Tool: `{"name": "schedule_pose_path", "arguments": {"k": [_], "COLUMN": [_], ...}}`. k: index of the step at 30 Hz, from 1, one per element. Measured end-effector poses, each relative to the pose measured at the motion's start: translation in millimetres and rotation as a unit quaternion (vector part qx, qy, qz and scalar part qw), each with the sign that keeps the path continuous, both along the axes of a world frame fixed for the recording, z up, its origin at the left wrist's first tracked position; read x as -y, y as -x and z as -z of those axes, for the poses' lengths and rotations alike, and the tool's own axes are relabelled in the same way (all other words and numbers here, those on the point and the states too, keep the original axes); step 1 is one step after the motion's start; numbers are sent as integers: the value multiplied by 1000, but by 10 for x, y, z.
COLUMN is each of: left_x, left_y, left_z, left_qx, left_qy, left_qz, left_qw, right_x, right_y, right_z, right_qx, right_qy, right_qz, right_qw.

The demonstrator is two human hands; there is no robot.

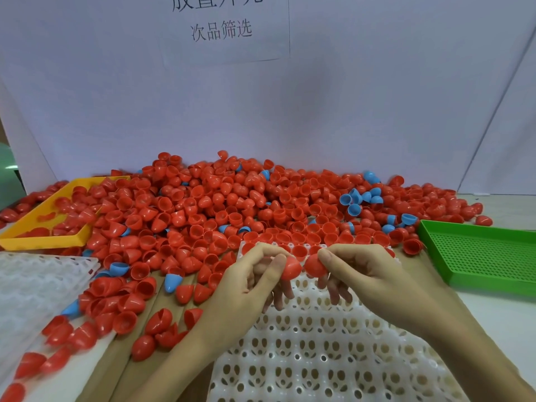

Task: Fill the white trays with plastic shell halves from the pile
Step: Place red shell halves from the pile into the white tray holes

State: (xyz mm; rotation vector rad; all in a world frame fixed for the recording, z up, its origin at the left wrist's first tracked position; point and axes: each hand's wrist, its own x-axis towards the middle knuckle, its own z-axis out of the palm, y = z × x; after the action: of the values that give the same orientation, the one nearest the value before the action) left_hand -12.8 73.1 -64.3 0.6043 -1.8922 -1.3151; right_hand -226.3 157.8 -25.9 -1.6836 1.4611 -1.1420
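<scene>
1. My left hand (255, 274) pinches a red shell half (291, 267) between thumb and fingers; my right hand (356, 271) pinches a second red shell half (314, 266). The two halves nearly touch, at 12 o'clock above the white tray (333, 358).
2. The pile (232, 204) spreads from 9 to 2 o'clock beyond my hands, mostly red with a few blue halves (358, 198).
3. A few sockets along the tray's far row already hold red halves; the rest gape.
4. I judge these shells light, thin, stiff and glossy, so slippery. Gripping across the rim with thumb outside seems surest; squeezing hard could make one pop out.
5. A second white tray (37, 280) lies at 9 o'clock.
</scene>
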Motion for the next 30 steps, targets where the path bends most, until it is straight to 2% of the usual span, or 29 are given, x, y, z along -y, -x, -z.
{"name": "schedule_pose_path", "arguments": {"k": [6,8,11,13,17,20,23,27,30], "left_x": [-16,-34,-38,-44,-66,-76,-76,-52,-26], "left_y": [0,2,8,13,15,30,56,45,15], "left_z": [28,1,-24,-30,-49,-38,-28,-40,-32], "left_qx": [20,13,-6,-12,-12,-17,-67,-100,-90], "left_qy": [38,-10,-101,-137,-187,-133,-55,-25,12], "left_qz": [-9,-3,28,52,81,30,-28,-53,-87], "left_qw": [999,1000,994,989,979,991,996,993,992], "right_x": [20,29,11,-7,-15,-11,5,19,6], "right_y": [42,27,32,15,-23,8,27,8,-34], "right_z": [24,12,13,11,-2,9,33,74,106], "right_qx": [74,96,61,35,47,51,63,63,59], "right_qy": [-33,-32,0,18,32,12,-8,-51,-69], "right_qz": [9,8,-32,-35,-16,8,20,-43,-87], "right_qw": [997,995,998,999,998,999,998,996,992]}}
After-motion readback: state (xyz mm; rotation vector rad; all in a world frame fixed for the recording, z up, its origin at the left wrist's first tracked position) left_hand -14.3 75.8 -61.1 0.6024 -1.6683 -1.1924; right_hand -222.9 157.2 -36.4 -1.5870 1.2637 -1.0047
